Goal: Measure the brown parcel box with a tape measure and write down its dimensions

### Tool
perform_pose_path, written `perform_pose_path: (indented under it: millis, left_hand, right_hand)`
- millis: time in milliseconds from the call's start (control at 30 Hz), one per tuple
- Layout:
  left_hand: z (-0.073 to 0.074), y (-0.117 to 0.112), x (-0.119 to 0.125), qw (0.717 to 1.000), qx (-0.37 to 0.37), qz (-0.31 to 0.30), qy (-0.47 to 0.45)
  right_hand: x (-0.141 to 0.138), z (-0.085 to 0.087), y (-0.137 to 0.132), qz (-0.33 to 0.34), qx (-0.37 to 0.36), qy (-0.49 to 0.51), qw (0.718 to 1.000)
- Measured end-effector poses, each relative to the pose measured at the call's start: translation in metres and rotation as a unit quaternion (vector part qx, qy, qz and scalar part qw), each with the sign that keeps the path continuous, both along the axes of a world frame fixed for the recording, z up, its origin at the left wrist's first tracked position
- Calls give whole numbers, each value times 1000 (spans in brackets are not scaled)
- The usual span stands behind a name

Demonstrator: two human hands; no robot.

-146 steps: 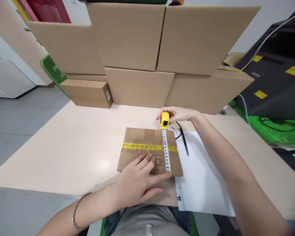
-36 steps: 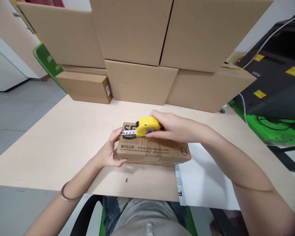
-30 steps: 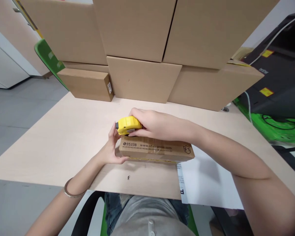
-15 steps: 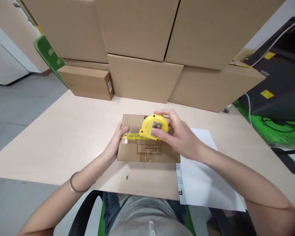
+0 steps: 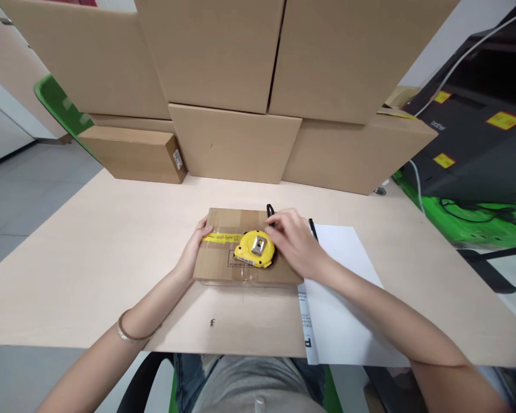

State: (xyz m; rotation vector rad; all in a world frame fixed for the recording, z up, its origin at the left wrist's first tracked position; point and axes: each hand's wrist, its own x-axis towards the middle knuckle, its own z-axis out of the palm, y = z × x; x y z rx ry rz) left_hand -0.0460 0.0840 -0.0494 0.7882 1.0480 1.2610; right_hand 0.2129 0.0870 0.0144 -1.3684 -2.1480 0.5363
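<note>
tape measure: now on carton (blade retracted) | right hand: at strap

Slim metal bangle on L wrist, grey top w/ pale tab, blue jeans

Tape measure on its side on top of carton, roughly mid-box. Carton's on table, left hand at its left end, right hand over right end, just right of tape. Paper sheet right of carton, pen by sheet's far edge. Cardboard box wall behind everything, slim box in front of its left part. Brother machine far right.
</note>
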Motion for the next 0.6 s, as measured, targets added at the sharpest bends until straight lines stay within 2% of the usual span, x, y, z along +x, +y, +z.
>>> perform_pose_path:
  millis: [67, 100, 200, 300, 433, 500, 600]
  left_hand:
    - [-7, 3, -1, 1000, 28, -10, 0]
    - [-10, 5, -2, 999, 39, -12, -1]
    - [-16, 9, -3, 999, 51, -3, -3]
    - [-20, 12, -5, 998, 60, 6, 2]
    - [-21, 14, -7, 997, 78, -4, 22]
    - [-20, 14, -7, 996, 85, -2, 35]
    - [-18, 12, -5, 996, 86, 1, 34]
  right_hand:
    - [29, -4, 13, -96, -46, -14, 994]
    - [46, -8, 18, -136, -91, -69, 984]
    - [89, -29, 25, -189, -163, -134, 959]
    - [110, -54, 21, -208, -210, -137, 945]
    - [119, -73, 24, -181, -232, -40, 955]
    - [121, -77, 30, -156, -238, 46, 957]
    - [120, -84, 38, -131, -237, 182, 945]
